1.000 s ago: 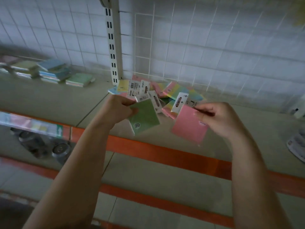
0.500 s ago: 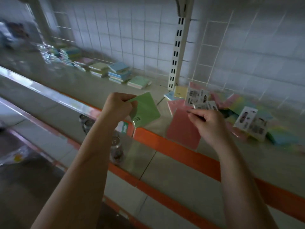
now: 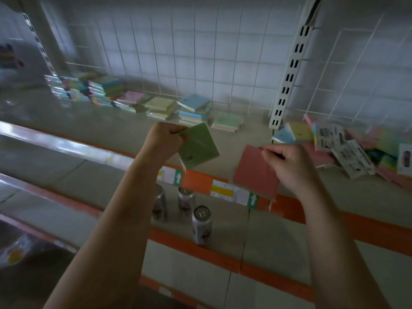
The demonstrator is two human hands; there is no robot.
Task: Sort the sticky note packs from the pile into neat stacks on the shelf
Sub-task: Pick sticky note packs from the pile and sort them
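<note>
Sticky note packs in both hands, one each. My left hand [image 3: 166, 139] is clenched around the corner of the green pack [image 3: 198, 149], fingers curled over its top-left edge. My right hand [image 3: 287, 162] pinches the pink pack [image 3: 256, 173] by its upper-right corner, thumb against fingers.

Both packs hang in the air above the front lip of the shelf [image 3: 133, 130], touching nothing but my fingers. Corner grips leave the faces visible, so I can read colour and match each pack to a stack.

Orientation: both are near-square, so no real long axis. Green pack sits tilted like a diamond, free corner pointing to about 5 o'clock, face toward me. Pink pack is also rotated, lower corner pointing to about 5 o'clock, face toward me.

Sorted stacks [image 3: 160, 107] run along the back of the shelf from 12 o'clock out to 10 o'clock, against the wire grid [image 3: 200, 52]. Loose pile [image 3: 347, 143] lies at 3 o'clock, right of the slotted upright [image 3: 287, 81], still messy, some packs label side up.

My read: I'm carrying these two from the pile toward the stacks. Green stack [image 3: 226, 121] is nearest, just beyond my left hand, so green probably lands first. Pink stack [image 3: 133, 97] is further left.

Cans [image 3: 201, 224] stand on the lower shelf, irrelevant.
</note>
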